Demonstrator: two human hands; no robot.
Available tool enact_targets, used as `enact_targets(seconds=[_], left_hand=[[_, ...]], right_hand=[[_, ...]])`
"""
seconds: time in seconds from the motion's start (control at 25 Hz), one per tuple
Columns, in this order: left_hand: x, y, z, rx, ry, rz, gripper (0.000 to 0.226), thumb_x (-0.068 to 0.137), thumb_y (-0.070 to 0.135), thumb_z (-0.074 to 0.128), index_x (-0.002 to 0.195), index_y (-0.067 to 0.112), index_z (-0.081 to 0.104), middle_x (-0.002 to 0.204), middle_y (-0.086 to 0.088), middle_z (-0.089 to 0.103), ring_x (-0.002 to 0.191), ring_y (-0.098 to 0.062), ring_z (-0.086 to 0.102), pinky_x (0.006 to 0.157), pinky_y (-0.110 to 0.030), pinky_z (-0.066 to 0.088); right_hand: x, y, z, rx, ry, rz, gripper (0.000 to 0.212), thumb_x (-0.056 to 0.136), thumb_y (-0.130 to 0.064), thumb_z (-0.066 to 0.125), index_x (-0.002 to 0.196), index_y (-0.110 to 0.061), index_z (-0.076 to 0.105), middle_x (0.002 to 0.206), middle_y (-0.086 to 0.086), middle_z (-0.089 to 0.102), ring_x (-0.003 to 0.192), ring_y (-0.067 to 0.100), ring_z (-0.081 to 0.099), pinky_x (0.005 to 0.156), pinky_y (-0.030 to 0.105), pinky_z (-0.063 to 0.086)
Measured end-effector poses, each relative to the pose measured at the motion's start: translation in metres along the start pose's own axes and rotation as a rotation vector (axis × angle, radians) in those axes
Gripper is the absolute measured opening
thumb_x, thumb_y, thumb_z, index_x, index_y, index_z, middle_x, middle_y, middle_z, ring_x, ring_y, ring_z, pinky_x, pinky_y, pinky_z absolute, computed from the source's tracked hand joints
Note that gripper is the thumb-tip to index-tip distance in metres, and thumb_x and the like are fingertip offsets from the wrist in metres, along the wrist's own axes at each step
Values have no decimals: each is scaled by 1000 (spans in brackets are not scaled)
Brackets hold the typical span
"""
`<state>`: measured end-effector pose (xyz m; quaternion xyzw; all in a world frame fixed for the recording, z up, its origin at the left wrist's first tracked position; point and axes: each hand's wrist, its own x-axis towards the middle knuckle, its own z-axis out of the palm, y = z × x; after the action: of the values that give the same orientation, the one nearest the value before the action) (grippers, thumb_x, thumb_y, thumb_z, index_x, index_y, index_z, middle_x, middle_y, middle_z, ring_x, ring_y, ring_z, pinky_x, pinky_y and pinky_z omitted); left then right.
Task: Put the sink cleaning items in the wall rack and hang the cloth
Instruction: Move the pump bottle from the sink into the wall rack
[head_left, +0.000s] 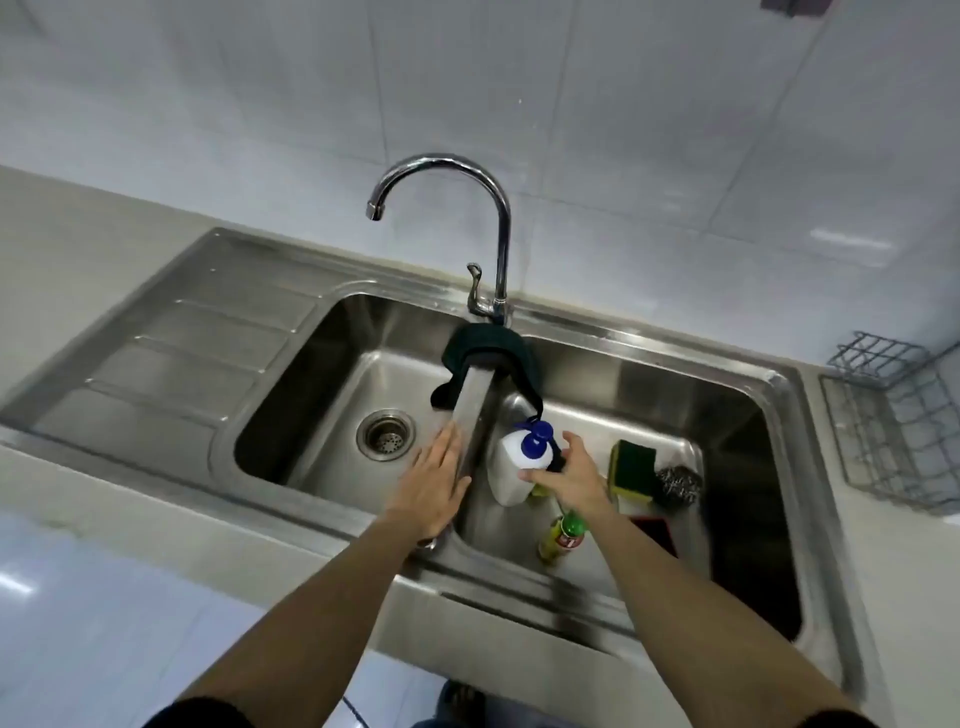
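Observation:
A dark cloth (491, 345) is draped over the divider of the double steel sink (613, 340), below the tap. In the right basin stand a white pump bottle with a blue top (514, 465), a green-capped yellow bottle (561, 538), a green and yellow sponge (631, 467), a steel wool ball (678, 486) and a dark red-edged pad (657, 532). My right hand (569, 475) reaches beside the pump bottle, fingers spread near its top, not closed on it. My left hand (434, 488) lies flat on the divider. The wire wall rack (904, 421) hangs at the far right.
The curved chrome tap (498, 234) rises behind the divider. The left basin has a drain (385, 434), with a ribbed draining board (171, 358) further left. White tiled wall behind; pale countertop around the sink.

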<state>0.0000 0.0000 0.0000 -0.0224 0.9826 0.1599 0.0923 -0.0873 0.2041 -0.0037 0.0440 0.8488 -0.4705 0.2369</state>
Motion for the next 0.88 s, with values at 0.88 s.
enact_targets(seconds=[0.88], left_hand=[[-11, -10, 31, 158, -24, -7, 68, 97, 48, 10, 151, 15, -15, 160, -4, -18, 147, -20, -17, 122, -43, 2]], right_hand=[[3, 11, 18, -134, 248, -164, 71, 65, -36, 83, 125, -17, 51, 116, 5, 68, 107, 26, 62, 90, 38, 50]])
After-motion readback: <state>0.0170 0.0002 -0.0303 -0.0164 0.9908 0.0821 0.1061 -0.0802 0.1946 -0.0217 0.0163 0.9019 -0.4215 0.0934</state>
